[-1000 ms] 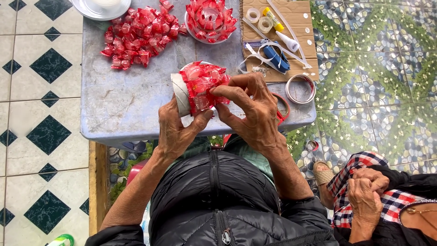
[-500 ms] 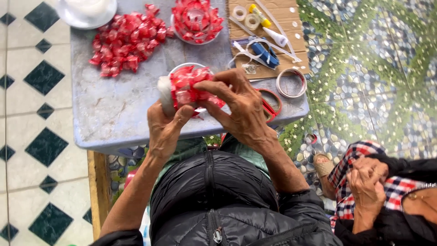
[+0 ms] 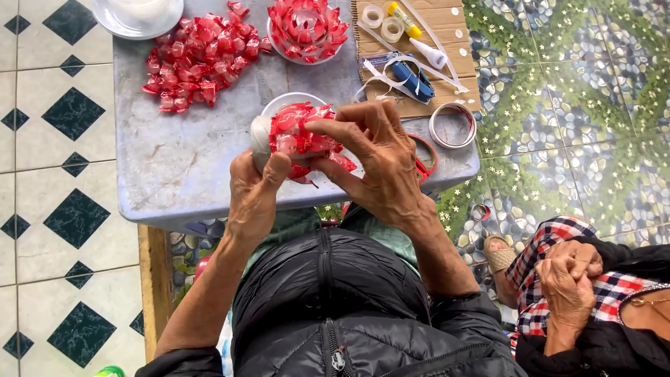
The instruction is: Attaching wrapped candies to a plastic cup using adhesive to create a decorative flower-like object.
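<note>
1. Red wrapped candies were stuck around a white round form, making a half-built candy flower that I saw held just above the grey table, in front of a white plate.
2. My left hand gripped the flower from below, thumb pressed up against the white form and fingers curled shut around its underside.
3. My right hand lay over the flower's right side, fingertips pinched together on one red candy near the top.
4. A loose heap of red candies lay at the table's far left, well apart from the hands.
5. A finished candy flower sat in a dish at the far edge.
6. A sheet of cardboard to the right carried tape rolls, a glue tube and blue-handled scissors.
7. A metal ring rested near the right corner.
8. Another person's clasped hands rested on a checked cloth at the lower right, off the table.
</note>
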